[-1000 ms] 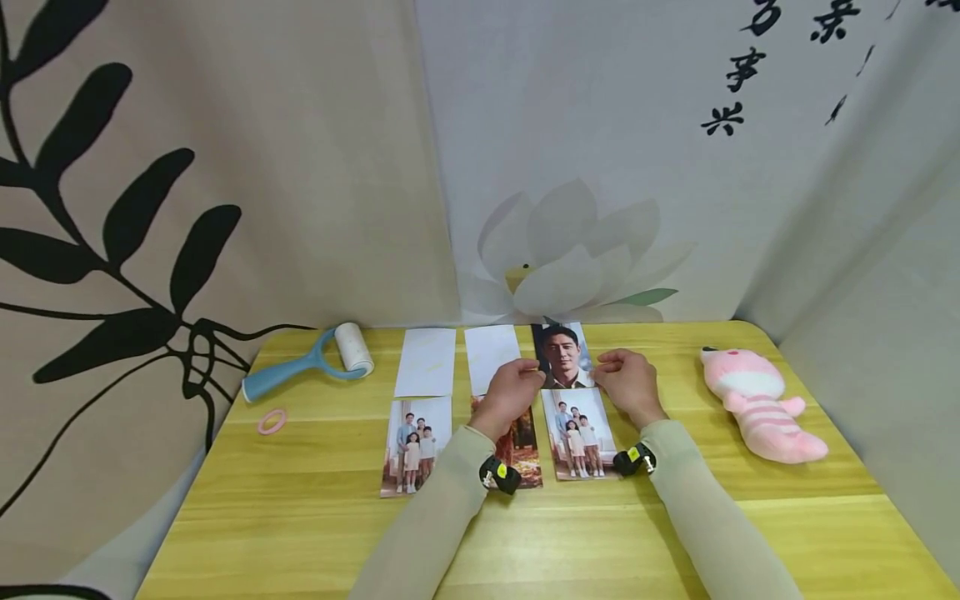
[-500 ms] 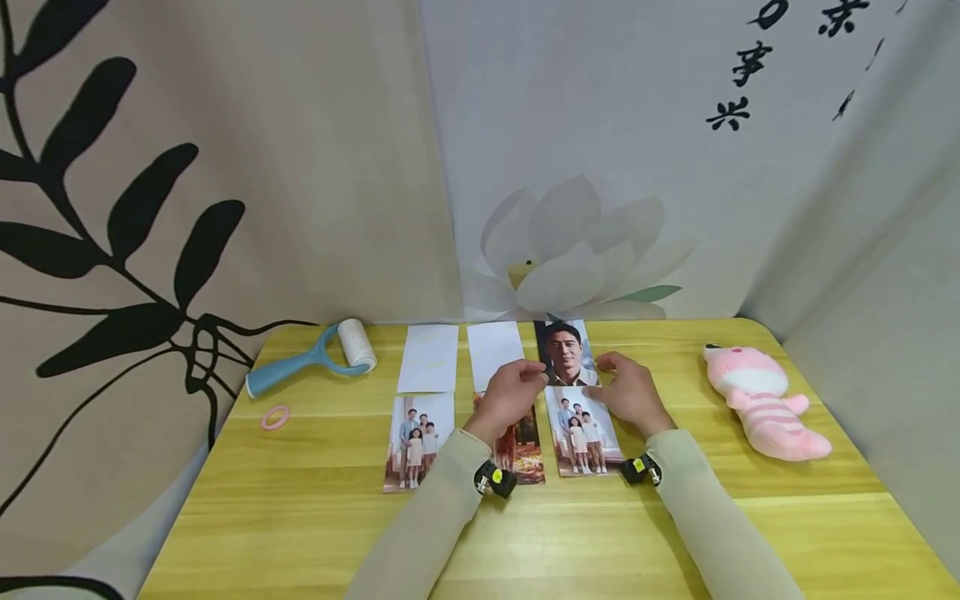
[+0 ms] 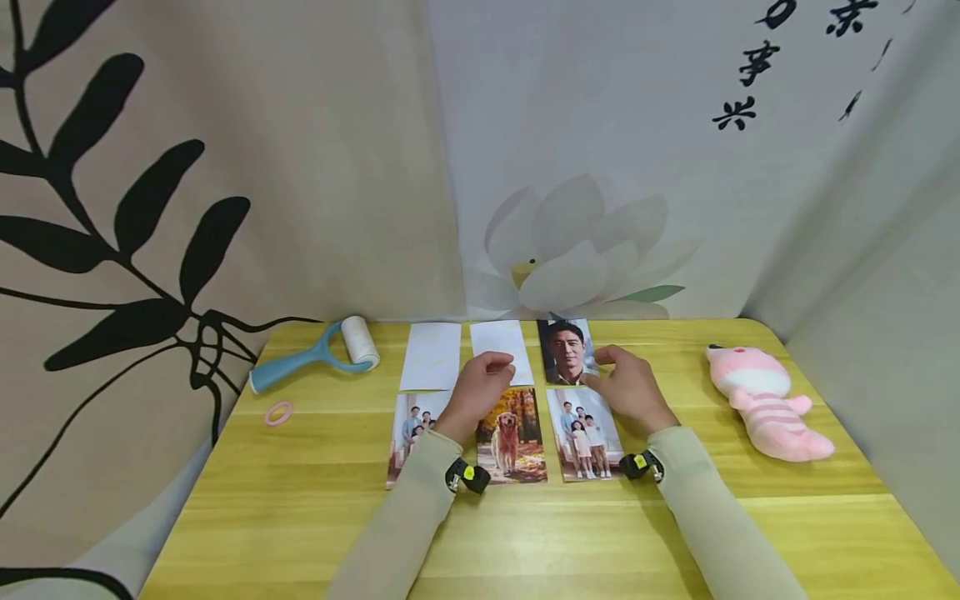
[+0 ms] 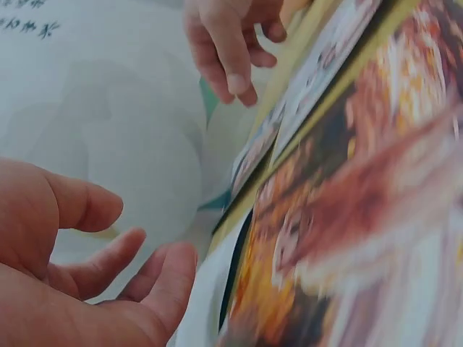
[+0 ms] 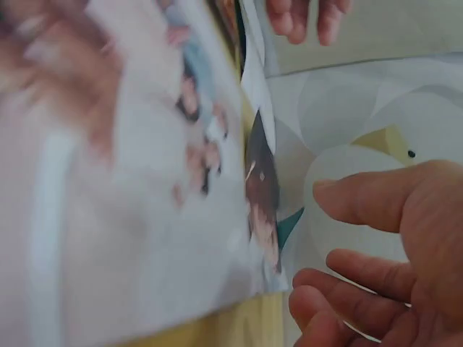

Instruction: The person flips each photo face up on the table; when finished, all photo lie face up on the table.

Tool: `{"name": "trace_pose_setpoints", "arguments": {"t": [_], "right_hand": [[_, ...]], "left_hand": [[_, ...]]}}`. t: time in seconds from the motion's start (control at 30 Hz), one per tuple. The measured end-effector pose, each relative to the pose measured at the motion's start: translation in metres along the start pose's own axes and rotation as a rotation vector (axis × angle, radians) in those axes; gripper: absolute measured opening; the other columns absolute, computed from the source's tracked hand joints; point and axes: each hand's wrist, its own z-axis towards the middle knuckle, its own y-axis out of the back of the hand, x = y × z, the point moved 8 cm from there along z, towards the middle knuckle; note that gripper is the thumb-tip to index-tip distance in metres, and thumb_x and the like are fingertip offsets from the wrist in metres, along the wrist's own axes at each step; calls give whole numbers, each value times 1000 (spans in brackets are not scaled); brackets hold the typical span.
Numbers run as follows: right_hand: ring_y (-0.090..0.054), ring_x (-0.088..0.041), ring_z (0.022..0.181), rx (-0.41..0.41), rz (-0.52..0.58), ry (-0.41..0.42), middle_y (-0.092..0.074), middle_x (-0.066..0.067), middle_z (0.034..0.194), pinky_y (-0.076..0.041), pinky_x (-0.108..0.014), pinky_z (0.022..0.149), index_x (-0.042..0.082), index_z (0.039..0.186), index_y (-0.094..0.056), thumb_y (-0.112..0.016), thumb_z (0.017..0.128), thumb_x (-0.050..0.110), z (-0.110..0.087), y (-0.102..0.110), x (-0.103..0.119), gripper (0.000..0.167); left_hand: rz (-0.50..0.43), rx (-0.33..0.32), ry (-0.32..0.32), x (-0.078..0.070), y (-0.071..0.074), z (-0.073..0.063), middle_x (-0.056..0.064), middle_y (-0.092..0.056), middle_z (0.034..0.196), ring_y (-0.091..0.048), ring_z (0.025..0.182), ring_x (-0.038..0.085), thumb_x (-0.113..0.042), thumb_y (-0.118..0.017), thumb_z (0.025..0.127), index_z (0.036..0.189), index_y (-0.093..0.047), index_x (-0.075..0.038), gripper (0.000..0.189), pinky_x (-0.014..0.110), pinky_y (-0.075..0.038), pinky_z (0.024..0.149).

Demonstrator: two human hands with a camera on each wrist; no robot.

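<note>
At the back right of two rows of cards lies a portrait photo of a person. My right hand is at its right edge, fingers loosely bent, gripping nothing. Just below lies a family photo. My left hand hovers over the middle column with relaxed fingers; in the left wrist view nothing sits between its thumb and fingers. Beneath it are a white card and a photo of a golden dog. The left sleeve and hand partly hide another family photo.
A second white card lies at the back left of the rows. Farther left are a blue-handled lint roller and a pink ring. A pink plush toy lies on the right of the wooden table, with a curtain behind.
My left hand has moved left, away from the portrait photo, uncovering the dog photo. My right hand stays by the portrait's right edge, its thumb slightly lower than before.
</note>
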Motion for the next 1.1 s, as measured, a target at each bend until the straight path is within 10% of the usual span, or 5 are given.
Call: {"name": "trace_pose_setpoints", "arguments": {"t": [0.3,0.8,1.1], "right_hand": [[-65,-24,87,-25,33,110,-74,-15,118,-51,-33,67,4,129,-68,-76,98,32,11,-12,38,43],[-70,-35,114,85,97,212,-71,-21,132,-57,-53,96,0,135,-66,-77,97,24,31,-59,77,46],[-67,-37,125,96,-78,235,-70,-18,134,-54,-54,104,3,137,-66,-89,86,18,35,-74,87,58]], "left_hand": [[-23,-53,27,11,36,2,18,-61,145,-61,129,34,-23,-60,108,144,-61,-4,41,48,-53,104],[-60,-83,63,17,44,15,27,-50,155,-45,149,41,-21,-63,106,149,-53,2,50,54,-42,120],[-63,-71,72,17,41,16,27,-48,158,-43,150,41,-22,-63,106,150,-52,0,51,55,-40,121]]}}
